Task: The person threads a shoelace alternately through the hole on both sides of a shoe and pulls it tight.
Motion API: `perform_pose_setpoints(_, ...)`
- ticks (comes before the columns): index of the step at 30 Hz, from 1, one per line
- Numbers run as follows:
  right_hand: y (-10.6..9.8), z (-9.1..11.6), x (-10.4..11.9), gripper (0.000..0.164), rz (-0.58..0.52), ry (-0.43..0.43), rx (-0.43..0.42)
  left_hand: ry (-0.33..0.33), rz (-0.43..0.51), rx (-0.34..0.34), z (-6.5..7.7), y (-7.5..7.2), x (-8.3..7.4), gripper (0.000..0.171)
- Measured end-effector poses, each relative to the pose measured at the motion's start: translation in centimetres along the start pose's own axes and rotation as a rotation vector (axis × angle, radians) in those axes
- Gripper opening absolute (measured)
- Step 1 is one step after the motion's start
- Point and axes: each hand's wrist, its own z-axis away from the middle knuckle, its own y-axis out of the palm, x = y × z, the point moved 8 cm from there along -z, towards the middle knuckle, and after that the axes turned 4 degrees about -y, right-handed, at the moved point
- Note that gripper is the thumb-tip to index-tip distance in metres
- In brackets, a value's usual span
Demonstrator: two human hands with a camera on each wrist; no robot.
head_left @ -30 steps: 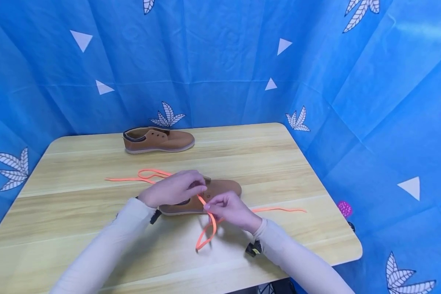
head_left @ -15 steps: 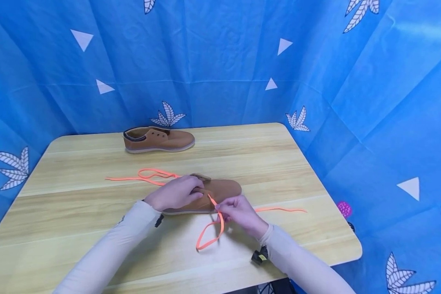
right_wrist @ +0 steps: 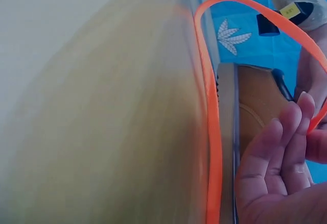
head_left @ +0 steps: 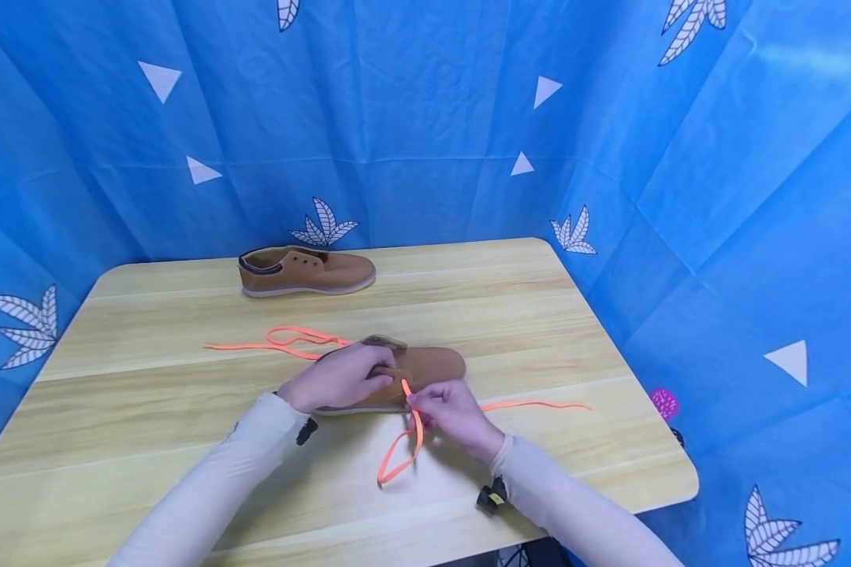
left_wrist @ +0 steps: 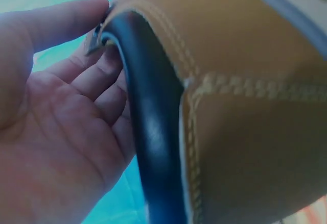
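A brown shoe (head_left: 436,362) lies toe to the right near the table's middle. My left hand (head_left: 340,376) is over its opening; in the left wrist view, thumb and fingers pinch the edge of the upper beside the dark collar lining (left_wrist: 148,112). An orange shoelace (head_left: 406,387) comes up from the shoe's eyelet area, and my right hand (head_left: 454,413) pinches it between thumb and index finger just in front. Below that hand the lace hangs in a loop, also seen in the right wrist view as a wide orange loop (right_wrist: 212,106). The exact eyelet is hard to make out.
Another brown shoe (head_left: 308,272), its eyelets unlaced, stands at the back of the wooden table (head_left: 503,307). A second stretch of orange lace (head_left: 276,345) lies looped left of the near shoe. A lace end (head_left: 539,403) trails to the right. Blue curtain (head_left: 432,118) surrounds the table.
My left hand has shifted slightly left and down, onto the shoe's edge. My right hand drew the lace rightward, then came back a little left, still pinching it.
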Motion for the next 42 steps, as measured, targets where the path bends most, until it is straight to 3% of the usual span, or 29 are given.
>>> perform_pose_setpoints(5, 0.1, -0.6, -0.1, 0.022, 0.011, -0.002, -0.021, -0.001, 0.073, 0.01, -0.1, 0.1, 0.4, 0.016)
perform_pose_setpoints(9, 0.3, -0.9, 0.0, 0.023, 0.001, 0.005, -0.021, -0.044, 0.171, 0.059, -0.4, 0.6, 1.3, 0.025)
perform_pose_setpoints(19, 0.2, -0.5, 0.5, 0.023, 0.028, 0.03, 0.037, -0.049, 0.349, 0.134, -0.8, 1.1, 2.2, 0.028)
perform_pose_setpoints(26, 0.3, -0.8, 0.7, 0.022, 0.037, 0.042, 0.064, -0.121, 0.469, 0.181, -1.1, 1.6, 2.6, 0.036)
perform_pose_setpoints(31, -0.2, -0.7, 1.2, 0.024, 0.162, 0.012, 0.078, -0.126, 0.453, 0.161, -1.1, 1.6, 2.5, 0.036)
perform_pose_setpoints(38, -2.5, -2.0, 5.4, 0.018, 0.408, -0.206, -0.067, -0.065, 0.384, 0.116, -0.7, 1.5, 2.1, 0.042)
perform_pose_setpoints(42, -2.1, -3.9, 5.7, 0.024, 0.416, -0.229, 0.002, -0.066, 0.335, 0.075, -0.5, 1.6, 2.1, 0.047)
